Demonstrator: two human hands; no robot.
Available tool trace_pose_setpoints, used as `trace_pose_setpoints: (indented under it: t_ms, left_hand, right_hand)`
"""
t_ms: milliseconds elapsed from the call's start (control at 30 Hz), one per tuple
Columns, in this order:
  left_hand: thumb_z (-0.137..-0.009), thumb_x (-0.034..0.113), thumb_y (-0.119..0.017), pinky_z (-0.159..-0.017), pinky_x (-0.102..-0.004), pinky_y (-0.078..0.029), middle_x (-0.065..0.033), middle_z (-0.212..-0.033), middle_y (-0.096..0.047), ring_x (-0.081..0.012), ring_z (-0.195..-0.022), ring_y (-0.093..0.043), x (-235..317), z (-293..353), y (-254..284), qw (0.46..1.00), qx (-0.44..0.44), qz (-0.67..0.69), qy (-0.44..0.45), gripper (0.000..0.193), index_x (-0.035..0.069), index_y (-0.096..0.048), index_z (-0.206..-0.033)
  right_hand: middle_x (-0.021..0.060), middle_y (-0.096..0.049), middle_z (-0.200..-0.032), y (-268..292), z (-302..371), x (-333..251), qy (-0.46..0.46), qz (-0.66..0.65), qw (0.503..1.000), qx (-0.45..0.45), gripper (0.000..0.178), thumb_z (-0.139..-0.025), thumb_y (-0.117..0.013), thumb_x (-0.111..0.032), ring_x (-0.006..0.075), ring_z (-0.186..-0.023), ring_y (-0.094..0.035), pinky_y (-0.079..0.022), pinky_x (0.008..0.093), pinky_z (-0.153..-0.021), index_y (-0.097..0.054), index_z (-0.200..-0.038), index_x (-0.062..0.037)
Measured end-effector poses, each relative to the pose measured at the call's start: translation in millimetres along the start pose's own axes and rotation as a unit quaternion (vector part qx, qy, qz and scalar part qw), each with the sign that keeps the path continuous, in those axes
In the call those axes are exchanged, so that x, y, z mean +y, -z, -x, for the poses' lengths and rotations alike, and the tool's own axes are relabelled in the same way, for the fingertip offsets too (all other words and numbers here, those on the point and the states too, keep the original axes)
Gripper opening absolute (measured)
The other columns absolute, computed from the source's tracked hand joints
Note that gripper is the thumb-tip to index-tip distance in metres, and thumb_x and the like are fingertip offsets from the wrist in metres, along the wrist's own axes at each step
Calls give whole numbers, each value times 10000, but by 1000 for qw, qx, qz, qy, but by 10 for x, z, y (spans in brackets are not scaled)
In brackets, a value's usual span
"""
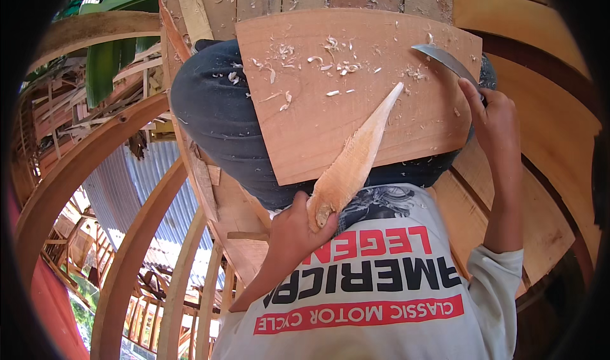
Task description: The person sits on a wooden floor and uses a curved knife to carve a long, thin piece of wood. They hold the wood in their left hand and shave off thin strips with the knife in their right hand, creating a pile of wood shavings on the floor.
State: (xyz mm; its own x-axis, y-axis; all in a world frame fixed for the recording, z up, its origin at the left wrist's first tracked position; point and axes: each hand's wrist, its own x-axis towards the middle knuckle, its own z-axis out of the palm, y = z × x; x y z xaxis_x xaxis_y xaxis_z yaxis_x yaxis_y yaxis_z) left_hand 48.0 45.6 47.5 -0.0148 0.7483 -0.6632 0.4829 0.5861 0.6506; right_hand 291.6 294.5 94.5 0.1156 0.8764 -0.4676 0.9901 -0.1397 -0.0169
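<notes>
- The pointed wooden piece (354, 160) slants from the near middle toward the far right, its narrow tip over the board; whether it touches the board I cannot tell.
- The left hand (293, 230) grasps its thick near end, thumb along the left edge, the other fingers partly hidden; nearly the whole length extends beyond them.
- To the right, the right hand (498, 118) is clenched around the handle of a curved knife (443, 59), blade apart from the piece.
- Pale shavings (346, 68) dot the board (305, 128) across the dark trousers (213, 118).
</notes>
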Motion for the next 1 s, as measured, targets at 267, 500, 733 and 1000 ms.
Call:
trace_pose_setpoints:
  t_ms: [267, 500, 733, 1000]
  left_hand:
    - [-786, 390, -713, -553, -403, -521, -215, -657, -625, -360, -619, -668, 134, 17, 33, 1000, -2, -6, 10, 453, 8, -483, -869]
    - [-794, 359, -702, -568, -413, -524, -218, -677, -633, -347, -624, -672, 128, 65, 30, 999, -10, -31, 10, 422, 8, -481, -877]
    - [-780, 367, -695, -571, -425, -522, -211, -668, -635, -358, -622, -667, 133, 36, 6, 1000, -9, -11, 25, 434, 1, -482, -878]
    - [-789, 355, -684, -580, -454, -515, -224, -653, -622, -402, -622, -649, 120, 33, -28, 1000, 3, 10, 6, 419, -5, -494, -884]
  right_hand:
    - [218, -554, -521, -165, 553, -324, 179, 45, 977, -107, 668, -803, -624, -613, 365, -539, -616, -501, 405, -535, -673, -653, 36]
    - [214, -552, -512, -73, 149, -63, 89, 41, 995, 18, 675, -830, -608, -602, 344, -503, -609, -486, 397, -513, -653, -631, 42]
    - [216, -559, -528, -208, 707, -257, 235, 55, 965, -105, 667, -825, -608, -600, 383, -531, -603, -494, 412, -543, -668, -647, 40]
    - [224, -562, -539, -51, 33, -67, 53, 44, 997, 35, 695, -839, -586, -613, 368, -523, -602, -493, 419, -541, -660, -637, 48]
